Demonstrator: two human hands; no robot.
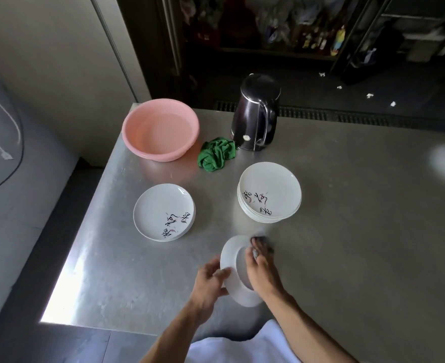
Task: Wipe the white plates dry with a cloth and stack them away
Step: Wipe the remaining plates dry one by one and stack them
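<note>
A brushed steel table (pixel 347 205) stands in a dim room with cluttered shelves behind it. Near its front edge a white round plate (pixel 230 254) is held tilted on its rim above the tabletop. The left hand (pixel 210 281) grips its left edge with thumb and fingers. The right hand (pixel 260 271) holds a small dark cloth (pixel 264 247) against the plate's face, though blur hides the finger detail. Just beyond, to the right, sits a tall stack of white plates (pixel 269 192) with black brush lettering, and to the left a shorter stack of white plates (pixel 163 212). Farther back lie a crumpled green rag (pixel 217 154), a pink plastic basin (pixel 161 129) and a black electric kettle (pixel 255 113).
</note>
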